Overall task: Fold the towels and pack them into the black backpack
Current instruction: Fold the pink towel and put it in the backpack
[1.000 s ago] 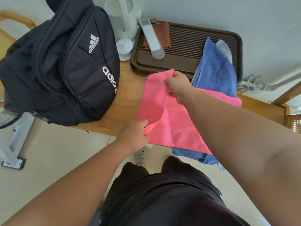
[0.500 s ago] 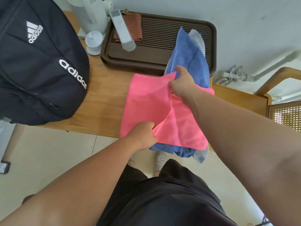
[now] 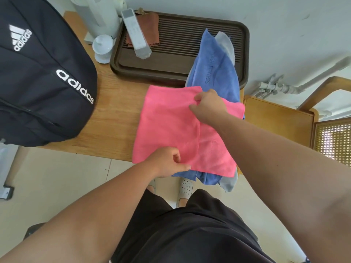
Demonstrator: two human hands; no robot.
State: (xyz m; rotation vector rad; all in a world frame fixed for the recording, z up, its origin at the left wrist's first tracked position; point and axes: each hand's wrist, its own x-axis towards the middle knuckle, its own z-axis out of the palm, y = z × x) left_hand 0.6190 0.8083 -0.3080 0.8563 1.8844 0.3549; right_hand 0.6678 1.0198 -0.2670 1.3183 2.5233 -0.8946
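Note:
A pink towel [image 3: 167, 126] lies folded over itself on the wooden table [image 3: 114, 114], partly on top of a blue towel [image 3: 216, 76] and a pale grey towel [image 3: 226, 44]. My right hand [image 3: 209, 105] pinches the far corner of the folded pink flap. At the table's front edge, my left hand [image 3: 167, 164] pinches the near corner of that flap. The black backpack [image 3: 41, 76] stands at the left of the table, its opening out of sight.
A dark brown slatted tray [image 3: 171, 69] at the back holds a white remote [image 3: 135, 33] and a brown cloth [image 3: 150, 23]. A white kettle [image 3: 100, 14] and white lid [image 3: 103, 46] stand behind the backpack. A wooden chair [image 3: 281, 118] is at the right.
Both hands carried the pink flap rightwards over the rest of the towel and laid it flat. The view shifted right, so the backpack sits further left.

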